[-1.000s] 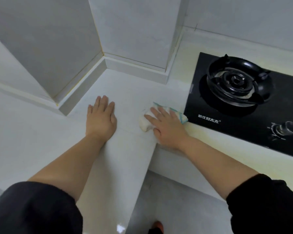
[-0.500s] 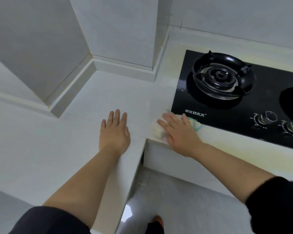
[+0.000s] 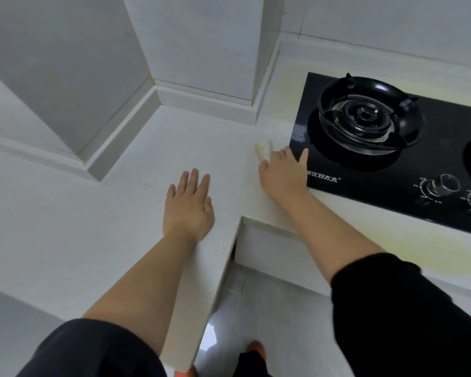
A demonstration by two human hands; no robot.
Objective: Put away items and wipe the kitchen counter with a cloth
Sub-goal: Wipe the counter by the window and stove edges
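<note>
A white cloth [image 3: 263, 149] lies on the pale kitchen counter [image 3: 65, 213], just left of the black stove. My right hand [image 3: 282, 174] presses down on it with straight fingers, so only the cloth's far end shows past the fingertips. The little finger side of that hand reaches over the stove's glass edge. My left hand [image 3: 189, 206] rests flat on the counter with its fingers spread, a hand's width to the left of the right hand, and holds nothing.
A black glass gas stove [image 3: 433, 170] with a round burner [image 3: 365, 118] and two knobs [image 3: 441, 185] fills the right side. A tiled wall column [image 3: 201, 44] juts into the corner behind. The counter's inner corner edge [image 3: 241, 217] drops to the floor below.
My right hand has pushed the cloth away from the counter's front edge, up along the stove's left side. My left hand stays flat on the counter.
</note>
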